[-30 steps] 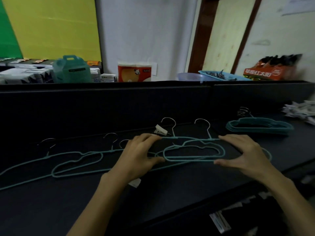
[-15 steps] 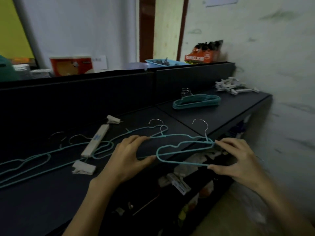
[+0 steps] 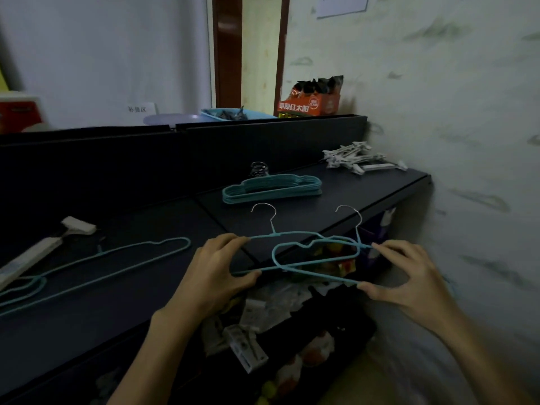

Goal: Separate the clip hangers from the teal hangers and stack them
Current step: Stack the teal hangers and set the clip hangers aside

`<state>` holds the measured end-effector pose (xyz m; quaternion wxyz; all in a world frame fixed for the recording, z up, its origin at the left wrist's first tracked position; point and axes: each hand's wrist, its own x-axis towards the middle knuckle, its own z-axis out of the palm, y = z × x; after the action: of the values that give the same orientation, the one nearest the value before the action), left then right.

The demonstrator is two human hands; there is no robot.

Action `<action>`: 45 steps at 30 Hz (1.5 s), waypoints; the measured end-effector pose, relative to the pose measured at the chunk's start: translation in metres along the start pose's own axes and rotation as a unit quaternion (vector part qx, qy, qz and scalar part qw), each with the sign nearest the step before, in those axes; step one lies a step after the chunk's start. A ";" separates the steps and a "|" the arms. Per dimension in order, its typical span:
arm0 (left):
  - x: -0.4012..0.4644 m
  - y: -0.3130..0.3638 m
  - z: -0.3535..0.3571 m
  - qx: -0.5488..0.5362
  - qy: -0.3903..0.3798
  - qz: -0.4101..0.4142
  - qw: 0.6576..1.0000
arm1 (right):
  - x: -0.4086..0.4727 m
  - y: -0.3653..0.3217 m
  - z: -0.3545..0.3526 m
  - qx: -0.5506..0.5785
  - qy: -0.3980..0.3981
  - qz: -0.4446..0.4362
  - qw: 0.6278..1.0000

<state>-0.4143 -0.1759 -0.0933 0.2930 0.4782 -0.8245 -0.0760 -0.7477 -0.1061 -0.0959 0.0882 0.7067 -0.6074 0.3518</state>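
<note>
At 5 o'clock the right hand [image 3: 409, 276] pinches the right ends of two teal hangers [image 3: 306, 252], thumb under the lower wire and fingers curled over the top. At 7 o'clock the left hand [image 3: 216, 273] grips their left ends the same way, thumb below and fingers curled over the upper bar. The pair overlaps, held off the surface just past the near edge of the dark table [image 3: 365, 194], with both silver hooks pointing up toward 12 o'clock. Below the hands, a lower shelf holds blurred packets and white clips [image 3: 248, 349]; I cannot tell exactly what they are.

Toward 9 o'clock, loose teal hangers [image 3: 122, 261] lie flat on the table, and farther out at 10 o'clock a white clip hanger [image 3: 43, 247] lies beside them. Past the held pair, at 12 o'clock, sits a neat stack of teal hangers [image 3: 271, 188] with its hooks bunched at the back. At 1 o'clock, in the far corner by the wall, lies a pile of white clip hangers [image 3: 359, 160]. Beyond the black partition stands an orange box [image 3: 309, 105].
</note>
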 end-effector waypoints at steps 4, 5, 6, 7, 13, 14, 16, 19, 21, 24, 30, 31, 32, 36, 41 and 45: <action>0.022 0.020 0.023 0.012 -0.002 0.004 1.000 | 0.008 0.043 -0.013 -0.003 0.006 0.013 1.000; 0.028 0.022 0.025 0.017 -0.002 0.007 1.000 | 0.013 0.051 -0.013 -0.003 0.010 0.011 1.000; 0.034 0.023 0.027 0.022 -0.004 0.008 1.000 | 0.018 0.058 -0.012 -0.001 0.012 0.009 1.000; 0.040 0.022 0.029 0.025 -0.005 0.008 1.000 | 0.024 0.064 -0.011 0.001 0.015 0.006 1.000; 0.078 0.006 0.036 0.053 0.010 -0.003 0.999 | 0.067 0.086 0.005 0.024 0.013 -0.009 1.000; 0.085 0.002 0.037 0.057 0.011 -0.008 0.998 | 0.076 0.090 0.008 0.027 0.013 -0.014 0.999; 0.100 -0.007 0.039 0.064 0.024 -0.006 0.998 | 0.096 0.097 0.015 0.030 0.017 -0.024 0.999; 0.130 -0.021 0.038 0.075 0.034 -0.015 0.996 | 0.130 0.103 0.026 0.034 0.034 -0.031 0.998; 0.151 -0.030 0.037 0.076 0.037 -0.024 0.996 | 0.150 0.106 0.035 0.036 0.043 -0.030 0.998; 0.179 -0.043 0.039 0.084 0.038 -0.021 0.996 | 0.174 0.110 0.047 0.047 0.051 -0.028 0.997; 0.210 -0.071 0.044 0.092 0.030 -0.024 0.995 | 0.199 0.115 0.063 0.045 0.077 0.001 0.996; 0.215 -0.074 0.044 0.088 0.028 -0.028 0.995 | 0.203 0.115 0.065 0.042 0.075 0.008 0.996; 0.221 -0.076 0.045 0.084 0.024 -0.032 0.996 | 0.206 0.116 0.067 0.039 0.072 0.015 0.997; 0.236 -0.084 0.052 0.070 0.021 -0.037 0.997 | 0.217 0.117 0.074 0.022 0.063 0.012 0.998; 0.245 -0.093 0.063 0.046 0.015 -0.045 0.998 | 0.224 0.122 0.079 0.019 0.048 0.026 0.998; 0.249 -0.095 0.068 0.026 0.015 -0.058 0.998 | 0.230 0.127 0.083 0.021 0.029 0.029 0.999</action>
<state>-0.4739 -0.4437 -0.0851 0.2877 0.5342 -0.7923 -0.0639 -0.8287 -0.3661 -0.0564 0.0808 0.6800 -0.6171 0.3877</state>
